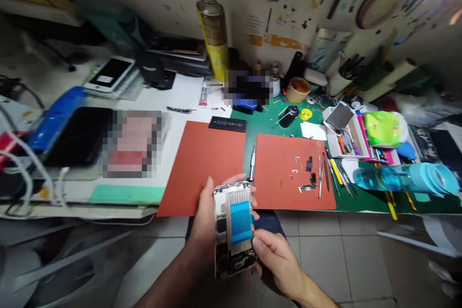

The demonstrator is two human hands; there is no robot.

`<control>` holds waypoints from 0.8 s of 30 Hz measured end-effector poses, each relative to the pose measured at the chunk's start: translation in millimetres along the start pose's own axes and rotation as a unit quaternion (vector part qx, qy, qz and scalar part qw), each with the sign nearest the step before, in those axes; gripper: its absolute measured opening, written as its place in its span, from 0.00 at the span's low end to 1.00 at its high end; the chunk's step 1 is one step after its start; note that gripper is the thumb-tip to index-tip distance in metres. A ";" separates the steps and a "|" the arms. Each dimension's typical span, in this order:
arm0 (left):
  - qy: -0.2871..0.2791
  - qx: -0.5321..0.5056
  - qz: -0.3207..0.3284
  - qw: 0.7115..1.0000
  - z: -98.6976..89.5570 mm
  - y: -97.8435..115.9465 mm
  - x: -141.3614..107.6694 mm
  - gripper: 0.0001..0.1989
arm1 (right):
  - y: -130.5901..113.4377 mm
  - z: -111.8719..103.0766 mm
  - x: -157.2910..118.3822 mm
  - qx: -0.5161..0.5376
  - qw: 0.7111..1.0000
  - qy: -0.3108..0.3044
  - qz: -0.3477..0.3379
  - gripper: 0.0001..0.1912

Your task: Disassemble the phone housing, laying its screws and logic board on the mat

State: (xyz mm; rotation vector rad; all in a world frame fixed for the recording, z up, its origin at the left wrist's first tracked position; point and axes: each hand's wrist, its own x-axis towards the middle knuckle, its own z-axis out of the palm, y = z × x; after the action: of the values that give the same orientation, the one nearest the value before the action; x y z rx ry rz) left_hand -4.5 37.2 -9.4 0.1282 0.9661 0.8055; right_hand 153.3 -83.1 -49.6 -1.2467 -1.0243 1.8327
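An opened phone frame, with a blue strip inside, is held upright over the table's front edge. My left hand is wrapped round its left side from behind, with fingertips showing at the right edge. At the phone's lower right side, my right hand grips the edge between thumb and fingers. Behind the phone lies a left red-brown mat. A black battery rests at that mat's top edge. Small dark parts and tweezers are on the right red-brown mat.
A screwdriver lies between the mats. Farther right are a white box of tools and a blue bottle. A yellow spray can stands at the back. Phones and cables cover the left side.
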 end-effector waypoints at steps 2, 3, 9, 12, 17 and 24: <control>-0.011 -0.005 0.004 1.000 -0.9 0.2 0.2 0.31 | -1.5 1.6 0.1 0.048 0.999 -0.020 -0.005 0.27; -0.019 -0.008 0.005 1.000 -2.3 -0.2 0.2 0.32 | -2.5 2.3 0.4 0.064 0.998 -0.024 -0.009 0.26; -0.083 -0.028 0.014 0.996 -12.6 -2.9 3.8 0.32 | -5.0 7.2 3.8 0.091 0.995 -0.024 -0.021 0.23; -0.099 -0.031 0.014 0.994 -13.9 -1.4 5.9 0.33 | -6.9 9.8 3.1 0.078 0.996 -0.023 -0.025 0.23; -0.082 -0.030 0.006 0.996 -17.6 -0.2 0.3 0.37 | -14.0 11.8 0.4 0.049 0.998 0.029 -0.037 0.22; -0.109 0.084 0.035 0.990 -36.4 -22.9 -16.0 0.24 | -15.7 7.4 11.8 0.031 0.984 0.158 -0.075 0.22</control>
State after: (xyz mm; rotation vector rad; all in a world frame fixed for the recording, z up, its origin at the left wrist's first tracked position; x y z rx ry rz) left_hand -24.9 1.5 -29.8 0.3904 0.8241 0.7569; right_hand 144.4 -67.5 -38.9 -1.3331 -0.8523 1.4833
